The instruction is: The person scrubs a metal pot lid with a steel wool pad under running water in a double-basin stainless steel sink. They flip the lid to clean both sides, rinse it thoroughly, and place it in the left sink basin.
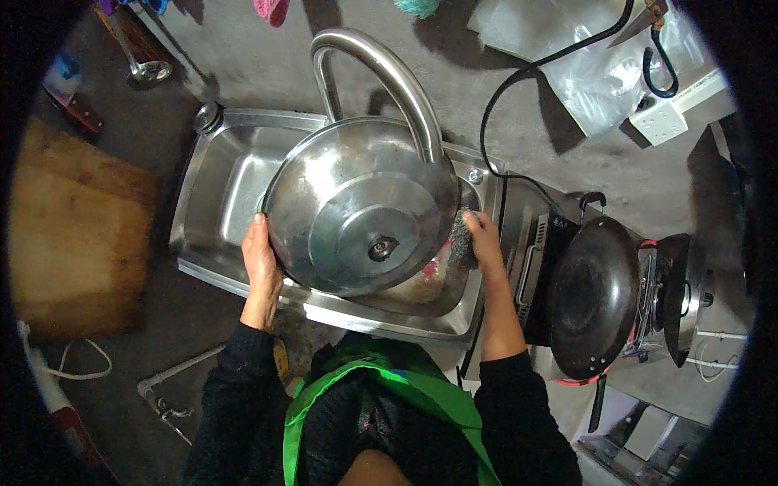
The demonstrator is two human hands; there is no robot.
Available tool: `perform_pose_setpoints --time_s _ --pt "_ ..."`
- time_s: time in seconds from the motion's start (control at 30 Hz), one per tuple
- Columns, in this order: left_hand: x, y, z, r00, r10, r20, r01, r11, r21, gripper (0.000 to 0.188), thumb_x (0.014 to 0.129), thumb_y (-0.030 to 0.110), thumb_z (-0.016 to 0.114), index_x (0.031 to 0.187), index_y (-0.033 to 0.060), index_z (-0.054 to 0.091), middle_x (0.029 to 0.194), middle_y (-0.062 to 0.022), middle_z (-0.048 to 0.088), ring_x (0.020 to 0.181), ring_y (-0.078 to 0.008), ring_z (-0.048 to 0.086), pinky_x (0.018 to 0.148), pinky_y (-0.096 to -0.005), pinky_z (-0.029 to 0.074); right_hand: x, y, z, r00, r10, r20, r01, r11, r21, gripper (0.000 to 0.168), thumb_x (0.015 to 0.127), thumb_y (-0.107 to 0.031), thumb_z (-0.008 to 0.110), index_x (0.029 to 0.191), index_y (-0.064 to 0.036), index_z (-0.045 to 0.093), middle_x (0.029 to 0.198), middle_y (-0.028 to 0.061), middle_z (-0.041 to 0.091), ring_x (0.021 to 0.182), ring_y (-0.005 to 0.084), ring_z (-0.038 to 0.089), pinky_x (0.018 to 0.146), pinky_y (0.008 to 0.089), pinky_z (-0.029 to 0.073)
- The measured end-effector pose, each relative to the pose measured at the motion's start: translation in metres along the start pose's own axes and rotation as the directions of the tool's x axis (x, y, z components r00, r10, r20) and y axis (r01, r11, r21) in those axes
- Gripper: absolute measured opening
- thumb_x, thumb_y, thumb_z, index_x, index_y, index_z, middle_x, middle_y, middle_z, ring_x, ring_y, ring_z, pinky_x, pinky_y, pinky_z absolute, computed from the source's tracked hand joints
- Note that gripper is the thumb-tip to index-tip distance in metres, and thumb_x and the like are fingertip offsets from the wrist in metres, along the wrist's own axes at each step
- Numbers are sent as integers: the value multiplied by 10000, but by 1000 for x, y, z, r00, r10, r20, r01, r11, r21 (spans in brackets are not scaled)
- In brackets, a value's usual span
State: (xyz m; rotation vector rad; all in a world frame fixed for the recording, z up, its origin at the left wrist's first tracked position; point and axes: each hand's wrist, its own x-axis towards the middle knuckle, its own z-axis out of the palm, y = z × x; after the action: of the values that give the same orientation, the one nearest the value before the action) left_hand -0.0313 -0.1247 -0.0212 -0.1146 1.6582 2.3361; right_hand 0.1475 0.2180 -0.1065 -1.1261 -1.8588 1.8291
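Note:
A large round steel pot lid [358,200] is held tilted over the double-bowl steel sink [219,279], under the curved faucet [389,67]. A dark knob fitting [383,248] sits at the lid's centre. My left hand [261,255] grips the lid's left rim, thumb on top and fingers hidden beneath. In my right hand [484,238] is a grey steel-wool scrubber [461,237], pressed by the lid's right edge. Below the lid, something pink [431,266] shows in the right bowl; I cannot tell what it is.
Right of the sink stand a black wok [592,297] and a second lidded pan [678,301]. A black cable [486,121] runs down to the counter. A wooden board [85,237] lies at left, a ladle [149,70] hangs above it, and scissors [644,21] hang top right.

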Motion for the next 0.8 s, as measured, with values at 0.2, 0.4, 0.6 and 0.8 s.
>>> perform_pose_setpoints --time_s 0.2,0.4,0.6,0.8 --pt "6 15 -28 997 55 -59 -52 998 42 383 960 352 457 1061 1 571 1020 -78 619 863 -158 585 760 -288 472 -4 23 18 929 -336 156 364 747 -557 451 772 -320 673 1075 6 599 1017 164 620 957 282 594 858 359 447" --pt "12 7 -48 982 -35 -183 36 999 2 479 947 417 454 1134 -16 539 1072 -101 597 929 -179 578 793 -316 473 -37 -55 41 964 60 259 -165 899 406 348 955 -325 423 1105 -44 564 1013 44 608 899 113 591 688 224 436" --pt "21 -13 -54 983 -67 -169 66 998 -10 634 870 579 462 1187 30 471 951 -136 596 453 -224 507 360 -358 427 -63 -90 57 949 -186 254 94 937 336 220 935 -249 467 869 -56 548 790 -21 536 686 80 459 646 232 384" --pt "17 -23 -54 986 -130 -100 113 981 -157 605 887 593 405 1181 72 494 962 -75 608 496 -194 469 393 -313 349 -81 -105 52 941 -305 145 264 932 248 253 910 -229 504 734 -51 535 722 -27 493 696 84 433 656 239 361"
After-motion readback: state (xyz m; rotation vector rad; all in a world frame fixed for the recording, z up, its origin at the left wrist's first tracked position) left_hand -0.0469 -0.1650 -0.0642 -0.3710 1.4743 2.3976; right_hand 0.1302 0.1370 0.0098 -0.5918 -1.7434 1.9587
